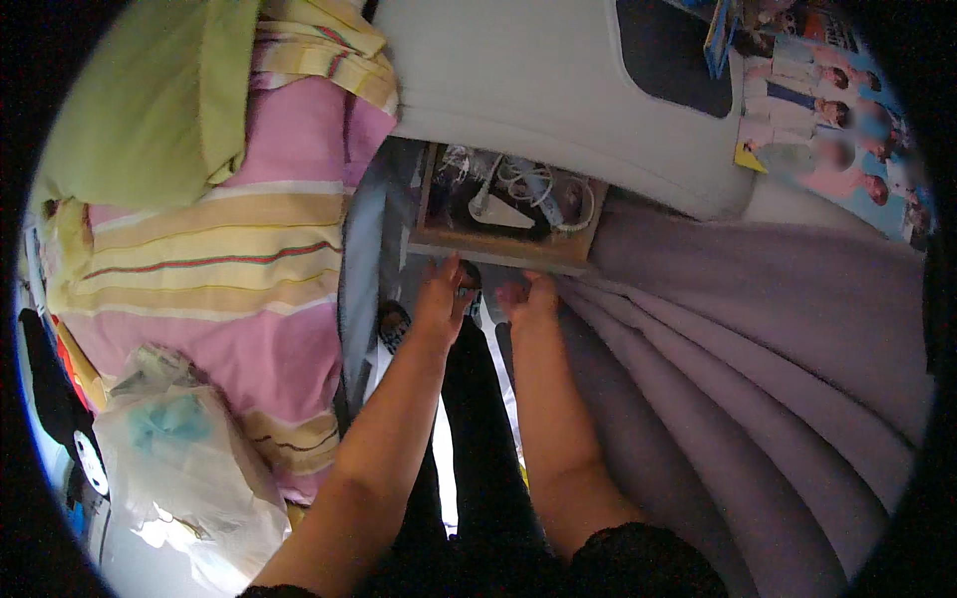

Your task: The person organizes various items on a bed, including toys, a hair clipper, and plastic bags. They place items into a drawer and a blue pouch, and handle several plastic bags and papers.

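Note:
A wooden drawer [498, 250] juts out from under a pale surface, directly beyond both hands. In it lie a white triangular-looking object [500, 211], a loosely coiled white cable [573, 225] and some crinkled clear plastic [467, 164]. My left hand [440, 301] is just below the drawer's front, its fingers apart and stretched toward the edge. Close to the same front board, farther right, is my right hand [530, 299], thumb and fingers apart, with the fingers partly curled. Neither hand shows anything in it. Whether the fingertips touch the wood is hard to see.
A bed with a pink and yellow striped cover [219, 259] and a green pillow [150, 100] fills the left. A white plastic bag [189, 468] sits on its near part. Purple-grey curtain folds [728, 349] hang at right, below a picture poster [832, 130]. My shoes are below.

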